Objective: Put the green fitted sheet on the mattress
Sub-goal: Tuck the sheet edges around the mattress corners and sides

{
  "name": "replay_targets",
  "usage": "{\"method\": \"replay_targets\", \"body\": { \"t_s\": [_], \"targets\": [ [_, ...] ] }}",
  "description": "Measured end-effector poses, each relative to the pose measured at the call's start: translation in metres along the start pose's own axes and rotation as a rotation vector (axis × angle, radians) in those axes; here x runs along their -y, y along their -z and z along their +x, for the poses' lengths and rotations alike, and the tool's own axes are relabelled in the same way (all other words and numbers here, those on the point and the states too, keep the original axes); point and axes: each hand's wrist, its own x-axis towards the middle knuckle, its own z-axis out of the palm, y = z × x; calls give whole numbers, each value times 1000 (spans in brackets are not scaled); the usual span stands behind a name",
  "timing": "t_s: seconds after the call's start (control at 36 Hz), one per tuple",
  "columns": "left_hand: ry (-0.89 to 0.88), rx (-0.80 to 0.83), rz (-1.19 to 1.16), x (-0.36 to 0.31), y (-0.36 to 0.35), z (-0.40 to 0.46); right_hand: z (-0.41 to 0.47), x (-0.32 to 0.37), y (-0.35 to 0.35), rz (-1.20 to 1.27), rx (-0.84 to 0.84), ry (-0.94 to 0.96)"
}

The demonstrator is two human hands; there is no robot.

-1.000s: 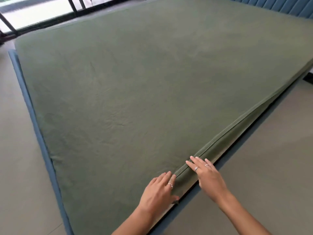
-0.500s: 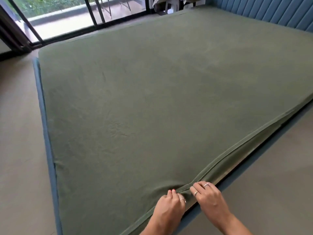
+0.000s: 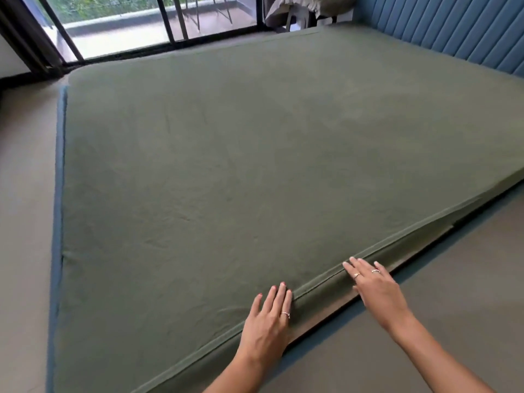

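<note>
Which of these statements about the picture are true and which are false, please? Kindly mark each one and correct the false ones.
1. The green fitted sheet covers the whole top of the mattress. True.
2. The left hand grips a bunched fold of the sheet. False: its fingers lie straight and flat on the sheet near the seam.
3. The right hand rests with straight fingers on the side of the mattress at the near edge. True.
4. The padded headboard with vertical ribs is red. False: it is blue.
5. Both hands wear rings. True.
6. A pillow lies on the sheet. False: nothing lies on it except the hands.
</note>
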Motion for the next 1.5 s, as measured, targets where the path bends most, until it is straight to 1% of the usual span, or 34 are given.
{"method": "replay_targets", "body": {
  "t_s": [0.06,0.14,0.22,0.28,0.33,0.39,0.44,0.53,0.64,0.69,0.75,0.81,0.89,0.94,0.97,1.03,1.11,1.19,1.25,1.39,1.5],
  "targets": [
    [25,-21,9,-5,-6,8,12,-10,1,-48,-19,49],
    [44,-45,54,-15,-17,10,17,-10,-3,-148,-81,221],
    [47,-63,68,-24,-21,12,19,-15,-4,-183,-58,368],
    [64,-70,93,-25,-20,15,22,-23,-3,-209,-73,481],
    [102,-99,130,-21,-18,15,26,-32,-1,-214,-167,565],
    [137,-80,113,-21,-21,11,27,-38,-1,-202,-234,610],
    [154,-17,75,-24,-24,3,24,-38,-1,-163,-231,621],
    [201,-59,12,-26,-27,-1,17,-35,-5,-88,-190,578],
    [214,-143,53,-40,-31,6,19,-49,-4,8,-166,545],
    [261,-112,43,-50,-29,15,25,-61,0,36,-177,544],
    [335,-80,13,-64,-20,35,31,-80,2,47,-171,514],
    [355,-40,12,-80,-10,64,39,-109,-2,23,-173,447],
    [279,-36,-3,-107,-5,118,53,-166,-9,5,-71,301],
    [222,-27,-22,-126,-1,155,61,-198,-11,-23,-42,257],
    [189,-33,-19,-135,1,172,65,-210,-10,-38,-39,262],
    [162,11,3,-150,1,199,71,-222,-12,-66,-39,329],
    [183,77,87,-165,-2,226,76,-225,-16,-58,-65,458],
    [148,94,248,-179,15,247,80,-230,-21,-25,-89,526],
    [98,125,300,-186,26,258,84,-233,-23,-22,-109,588],
    [115,209,190,-192,11,270,91,-244,-22,-25,-122,744],
    [89,277,203,-197,14,265,91,-252,-25,-2,-170,768]
  ]
}}
